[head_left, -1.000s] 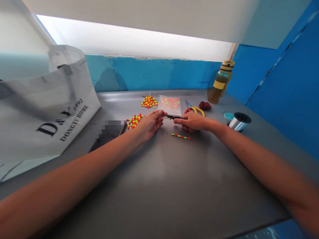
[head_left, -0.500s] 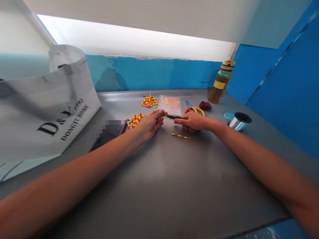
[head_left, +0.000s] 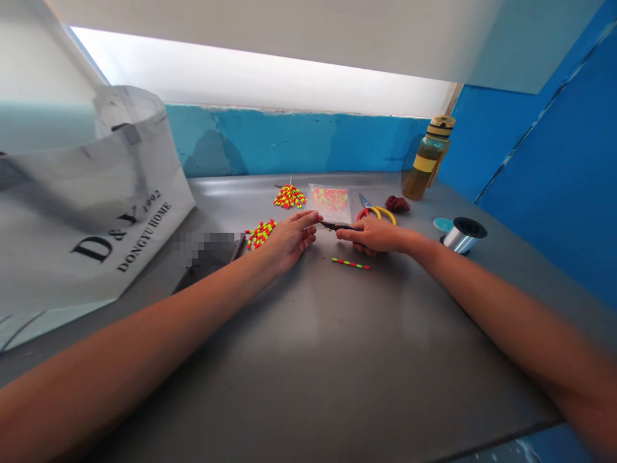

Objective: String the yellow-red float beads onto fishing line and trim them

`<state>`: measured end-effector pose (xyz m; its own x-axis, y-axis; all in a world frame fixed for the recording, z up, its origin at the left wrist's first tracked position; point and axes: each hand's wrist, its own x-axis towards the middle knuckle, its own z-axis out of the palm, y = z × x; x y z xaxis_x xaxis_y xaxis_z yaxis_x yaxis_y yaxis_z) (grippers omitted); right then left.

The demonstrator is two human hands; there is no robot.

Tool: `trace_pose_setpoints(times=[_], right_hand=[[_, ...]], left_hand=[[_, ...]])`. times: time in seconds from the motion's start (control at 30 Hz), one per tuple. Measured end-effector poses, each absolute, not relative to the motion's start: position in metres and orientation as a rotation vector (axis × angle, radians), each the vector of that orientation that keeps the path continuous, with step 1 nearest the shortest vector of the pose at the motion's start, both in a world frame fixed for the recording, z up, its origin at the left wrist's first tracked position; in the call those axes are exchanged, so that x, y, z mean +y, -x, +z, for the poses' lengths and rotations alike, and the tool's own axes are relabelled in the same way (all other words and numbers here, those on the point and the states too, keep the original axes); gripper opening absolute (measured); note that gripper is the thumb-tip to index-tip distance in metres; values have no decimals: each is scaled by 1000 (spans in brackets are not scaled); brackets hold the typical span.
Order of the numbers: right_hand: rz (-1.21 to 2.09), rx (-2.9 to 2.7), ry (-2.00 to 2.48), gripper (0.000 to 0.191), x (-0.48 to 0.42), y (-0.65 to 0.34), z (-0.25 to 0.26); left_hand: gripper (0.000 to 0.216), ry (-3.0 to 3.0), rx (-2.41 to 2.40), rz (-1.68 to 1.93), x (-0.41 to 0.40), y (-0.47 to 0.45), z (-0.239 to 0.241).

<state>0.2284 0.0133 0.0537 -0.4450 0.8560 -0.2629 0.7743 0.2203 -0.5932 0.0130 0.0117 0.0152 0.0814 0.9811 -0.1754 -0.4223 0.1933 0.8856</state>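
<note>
Blue walls (head_left: pixel 294 143) and a grey metal surface (head_left: pixel 308 366) in front of me: what do my hands have?

Your right hand (head_left: pixel 371 236) is curled, pinching a thin black piece (head_left: pixel 337 226) toward the far side of the surface. Your left hand (head_left: pixel 292 239) is partly curled, its fingers touching the piece's left tip; whether it grips, I cannot tell.

What lies nearby?

A striped bead stick (head_left: pixel 350 263) lies just nearer you, a clear bag of beads (head_left: pixel 330 203) just beyond, and scissors (head_left: pixel 376 213) to the right.
</note>
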Motion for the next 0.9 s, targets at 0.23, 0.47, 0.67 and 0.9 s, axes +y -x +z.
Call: trace_pose_setpoints(times=[0.23, 0.47, 0.67, 0.9], right_hand=[[1043, -2345, 1606, 62, 13, -228, 54], [1055, -2350, 1575, 60, 13, -227, 54], [1049, -2357, 1582, 60, 13, -227, 53], [966, -2434, 1578, 64, 12, -226, 55]], left_hand=[[8, -718, 966, 1218, 11, -15, 19], [2, -741, 997, 1206, 11, -17, 18], [5, -779, 1013, 1183, 10, -16, 18], [4, -782, 1039, 1183, 10, -17, 18]])
